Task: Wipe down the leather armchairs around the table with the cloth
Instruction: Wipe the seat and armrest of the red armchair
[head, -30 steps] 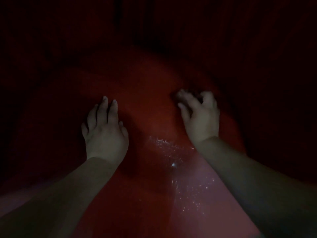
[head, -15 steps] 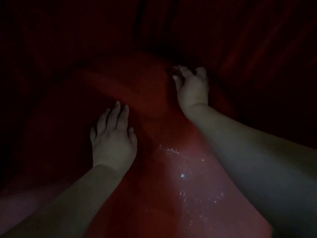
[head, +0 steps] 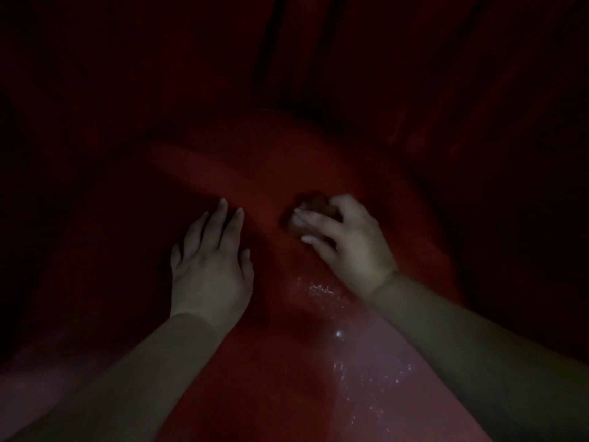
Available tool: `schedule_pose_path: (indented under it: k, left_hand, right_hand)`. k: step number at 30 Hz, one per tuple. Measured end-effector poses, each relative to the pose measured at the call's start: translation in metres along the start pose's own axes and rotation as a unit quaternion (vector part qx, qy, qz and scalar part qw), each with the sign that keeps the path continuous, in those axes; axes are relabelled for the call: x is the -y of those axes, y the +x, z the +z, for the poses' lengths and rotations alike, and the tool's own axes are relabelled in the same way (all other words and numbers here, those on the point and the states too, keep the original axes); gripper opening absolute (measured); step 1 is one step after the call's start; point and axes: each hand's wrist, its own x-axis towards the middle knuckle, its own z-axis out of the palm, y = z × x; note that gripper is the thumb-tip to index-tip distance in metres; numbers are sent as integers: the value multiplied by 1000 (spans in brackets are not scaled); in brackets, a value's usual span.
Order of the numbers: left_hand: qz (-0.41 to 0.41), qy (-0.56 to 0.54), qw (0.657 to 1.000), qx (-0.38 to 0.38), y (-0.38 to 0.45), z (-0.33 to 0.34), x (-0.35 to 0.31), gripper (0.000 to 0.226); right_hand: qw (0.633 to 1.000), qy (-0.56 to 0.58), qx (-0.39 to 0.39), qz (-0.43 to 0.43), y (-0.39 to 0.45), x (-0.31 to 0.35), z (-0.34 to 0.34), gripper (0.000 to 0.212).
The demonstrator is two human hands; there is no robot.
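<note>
- Since half a second ago the right hand (head: 347, 240) has drawn back from the far, dark end of the red surface towards the body and now lies near the left hand (head: 210, 269); the left hand has barely shifted.
- The right hand's fingers are curled down over a small, dark, bunched cloth (head: 314, 207), clutching it against the surface; only a wad of it shows past the fingertips. Bunching it this way probably lets the palm bear down during each stroke.
- The left hand lies flat, fingers spread and extended, holding nothing. It looks like a brace, steadying the body as it leans over.
- Both hands rest on the smooth red leather armchair (head: 264, 173), which fills most of the view; which part of the chair this is cannot be told in the dim light.
- Nearer the body the leather glints with fine bright specks (head: 344, 336), possibly moisture or a sheen of reflected light.
- The surroundings are too dark to make out.
</note>
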Motion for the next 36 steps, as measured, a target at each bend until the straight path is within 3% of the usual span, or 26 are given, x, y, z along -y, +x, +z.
schedule_pose_path:
  k: [3,5,13,16,19,26,31,33,36]
  left_hand:
    - [7,5,1000,-3,-3,3,1,58]
    - [14,8,1000,-10,-7,7,1,58]
    - [51,1,998,-29,-25,20,-10,57]
    - [75,9,997,-28,-31,20,-12,57]
    - [86,12,996,-21,-32,19,-10,56]
    - [107,22,994,-8,-37,17,-8,56]
    - [124,27,992,-14,-44,17,2,56]
    - [125,29,992,-14,-47,18,6,56]
    - [130,36,991,-17,-54,21,11,57]
  right_hand:
    - [983,-33,-113,140,-12,-42,-16,36]
    - [970,-48,-123,205,-19,-55,-17,39]
    - [988,34,-88,120,-74,-10,0,37]
    - [966,-45,-150,205,-73,-48,-22,37]
    - [935,-72,-157,309,-96,-59,-23,41]
    - [964,-22,-134,229,-135,5,8,39]
    - [877,-95,-180,435,-151,-36,-12,43]
    - [880,-67,-186,431,-154,-20,-2,43]
    - [917,-28,-189,351,-160,16,17,40]
